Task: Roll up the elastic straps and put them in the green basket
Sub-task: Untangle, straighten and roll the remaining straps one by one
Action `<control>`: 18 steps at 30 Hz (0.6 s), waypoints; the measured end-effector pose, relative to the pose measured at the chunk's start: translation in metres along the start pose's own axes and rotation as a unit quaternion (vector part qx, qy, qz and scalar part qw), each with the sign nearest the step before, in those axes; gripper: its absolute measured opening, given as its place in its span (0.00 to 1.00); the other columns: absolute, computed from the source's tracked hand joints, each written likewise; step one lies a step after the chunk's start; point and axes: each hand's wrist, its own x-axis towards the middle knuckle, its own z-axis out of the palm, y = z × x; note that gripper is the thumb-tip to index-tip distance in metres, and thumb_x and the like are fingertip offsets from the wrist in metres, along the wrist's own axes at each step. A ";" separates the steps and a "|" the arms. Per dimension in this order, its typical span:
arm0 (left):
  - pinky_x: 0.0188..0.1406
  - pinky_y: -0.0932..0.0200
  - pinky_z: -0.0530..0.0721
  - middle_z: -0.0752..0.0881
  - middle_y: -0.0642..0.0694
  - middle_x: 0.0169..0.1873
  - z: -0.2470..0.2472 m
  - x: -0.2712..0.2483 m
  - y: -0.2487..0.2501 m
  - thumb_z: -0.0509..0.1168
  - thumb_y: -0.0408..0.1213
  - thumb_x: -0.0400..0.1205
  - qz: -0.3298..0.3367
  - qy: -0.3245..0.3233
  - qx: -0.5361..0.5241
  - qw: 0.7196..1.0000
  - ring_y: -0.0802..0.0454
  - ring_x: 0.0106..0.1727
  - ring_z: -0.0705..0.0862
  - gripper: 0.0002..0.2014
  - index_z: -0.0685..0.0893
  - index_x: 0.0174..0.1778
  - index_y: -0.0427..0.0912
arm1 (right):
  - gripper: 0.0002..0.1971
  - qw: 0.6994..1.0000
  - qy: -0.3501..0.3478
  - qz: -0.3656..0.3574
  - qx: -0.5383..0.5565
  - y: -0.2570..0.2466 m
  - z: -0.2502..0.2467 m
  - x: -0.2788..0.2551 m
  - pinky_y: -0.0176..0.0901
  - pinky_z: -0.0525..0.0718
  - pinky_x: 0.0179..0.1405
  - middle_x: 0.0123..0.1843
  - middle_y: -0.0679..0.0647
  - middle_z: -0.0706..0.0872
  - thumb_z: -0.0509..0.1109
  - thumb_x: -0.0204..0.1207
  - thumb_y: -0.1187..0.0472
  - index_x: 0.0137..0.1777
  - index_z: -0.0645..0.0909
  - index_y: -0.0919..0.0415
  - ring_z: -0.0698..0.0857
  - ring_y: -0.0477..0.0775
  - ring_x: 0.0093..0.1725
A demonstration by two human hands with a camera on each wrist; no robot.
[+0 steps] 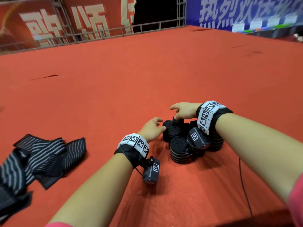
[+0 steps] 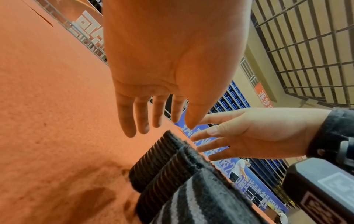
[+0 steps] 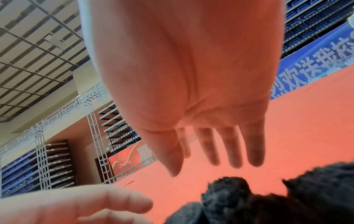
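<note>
Both hands out over a cluster of rolled straps (image 1: 179,145) standing on end on the red worktop (image 1: 147,76), packed close and touching one another

Left hand (image 1: 151,128) at the near-left edge of the cluster, fingers relaxed and loosely spread, gripping nothing; thumb tip just at the side of one roll, contact too fine to tell

Right hand (image 1: 184,110) above the far side of the cluster, fingers straight and spread wide, likewise holding nothing; fingertips close over the top of a roll

Seen from the left wrist: palm (image 2: 172,60) open, fingers hanging straight down, two ribbed black rolls (image 2: 159,165) side by side below, a grey-striped one nearest the lens

Seen from the right wrist: open palm (image 3: 191,75) with fuzzy black roll tops (image 3: 268,201) beneath the fingertips

Well apart to the left on the worktop, a loose heap of unrolled straps (image 1: 37,158), black with grey stripes, lying flat and overlapping

White tag-printed bands with small black camera units on both wrists; a dark cable (image 1: 244,185) trailing across the worktop on the right; pink sleeves at the frame's lower edge; red and blue banners behind the far edge of the worktop
</note>
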 end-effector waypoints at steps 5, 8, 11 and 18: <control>0.63 0.52 0.80 0.78 0.42 0.71 -0.023 -0.037 0.011 0.65 0.41 0.85 0.020 0.039 0.001 0.999 0.46 0.65 0.81 0.21 0.76 0.75 0.44 | 0.29 0.997 0.054 -0.055 -0.003 -0.036 -0.004 -0.030 0.47 0.79 0.63 0.77 0.58 0.75 0.69 0.83 0.60 0.82 0.67 0.56 0.82 0.58 0.65; 0.60 0.52 0.82 0.80 0.43 0.66 -0.043 -0.061 0.007 0.66 0.40 0.85 0.027 0.057 0.013 0.998 0.46 0.61 0.83 0.19 0.78 0.73 0.43 | 0.27 0.994 0.068 -0.084 0.003 -0.065 0.003 -0.042 0.44 0.81 0.51 0.73 0.56 0.78 0.70 0.82 0.58 0.80 0.69 0.56 0.82 0.53 0.51; 0.60 0.51 0.83 0.83 0.44 0.62 -0.070 -0.087 -0.009 0.66 0.40 0.84 0.021 0.067 0.026 0.997 0.47 0.59 0.84 0.17 0.80 0.70 0.43 | 0.27 0.993 0.064 -0.099 0.006 -0.100 0.017 -0.047 0.48 0.81 0.39 0.67 0.57 0.82 0.71 0.82 0.58 0.79 0.70 0.57 0.80 0.52 0.38; 0.59 0.51 0.84 0.85 0.44 0.57 -0.143 -0.146 -0.078 0.68 0.39 0.82 -0.014 0.114 0.043 0.992 0.47 0.56 0.85 0.15 0.83 0.65 0.44 | 0.25 0.989 0.036 -0.143 0.022 -0.204 0.063 -0.041 0.51 0.87 0.44 0.62 0.55 0.79 0.71 0.81 0.60 0.78 0.73 0.57 0.80 0.51 0.41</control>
